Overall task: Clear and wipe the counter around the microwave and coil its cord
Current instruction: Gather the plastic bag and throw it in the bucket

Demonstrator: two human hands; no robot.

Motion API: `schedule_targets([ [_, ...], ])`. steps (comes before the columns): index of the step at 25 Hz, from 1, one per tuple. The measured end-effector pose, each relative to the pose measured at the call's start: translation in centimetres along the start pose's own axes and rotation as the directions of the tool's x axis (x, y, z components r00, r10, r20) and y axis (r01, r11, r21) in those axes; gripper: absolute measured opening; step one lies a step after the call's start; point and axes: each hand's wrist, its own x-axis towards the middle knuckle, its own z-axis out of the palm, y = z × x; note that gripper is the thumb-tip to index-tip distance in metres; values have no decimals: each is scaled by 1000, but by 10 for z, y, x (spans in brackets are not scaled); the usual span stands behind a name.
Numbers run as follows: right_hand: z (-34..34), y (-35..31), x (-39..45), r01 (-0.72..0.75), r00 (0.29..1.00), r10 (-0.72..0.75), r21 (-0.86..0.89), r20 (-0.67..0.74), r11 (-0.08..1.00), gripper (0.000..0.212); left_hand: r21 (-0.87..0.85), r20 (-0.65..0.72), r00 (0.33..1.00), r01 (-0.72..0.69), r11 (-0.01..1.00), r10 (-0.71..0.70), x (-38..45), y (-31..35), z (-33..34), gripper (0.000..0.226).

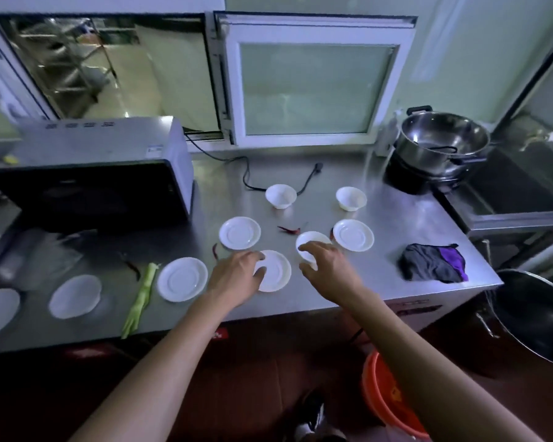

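The microwave (103, 173) stands at the left of the steel counter (406, 218). Its black cord (253, 173) trails loose across the counter, plug lying unplugged near the back. My left hand (237, 275) grips the edge of a white saucer (276, 271) near the front. My right hand (326, 266) curls around a small white bowl (312, 242) just right of it. More white saucers (240, 232) and small bowls (280, 195) are spread around. A grey and purple cloth (434, 263) lies at the right front.
Dried red chillies (289, 230) and a green vegetable stalk (141, 298) lie among the dishes. A steel pot (441, 141) sits on a burner at the back right, a sink (508, 193) beyond. An orange bucket (387, 400) and a dark wok (537, 317) are below the counter's front.
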Motion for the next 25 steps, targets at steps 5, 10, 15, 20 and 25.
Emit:
schedule_targets([
  [5,40,-41,55,118,987,-120,21,110,993,39,-10,-41,984,173,985,-174,-12,-73,-16,30],
  [10,89,-81,116,224,946,-240,98,218,970,36,12,-76,935,347,938,-345,-11,-138,-32,29],
  [15,145,-130,171,325,869,-362,164,337,932,40,0,-97,873,480,877,-477,-14,-197,-46,31],
  [20,189,-191,188,423,756,-480,227,445,877,40,-137,-67,760,635,761,-646,-60,-240,-55,42],
  [25,223,-255,200,523,683,-569,237,458,819,39,-194,-151,640,728,658,-753,-98,-287,-75,39],
])
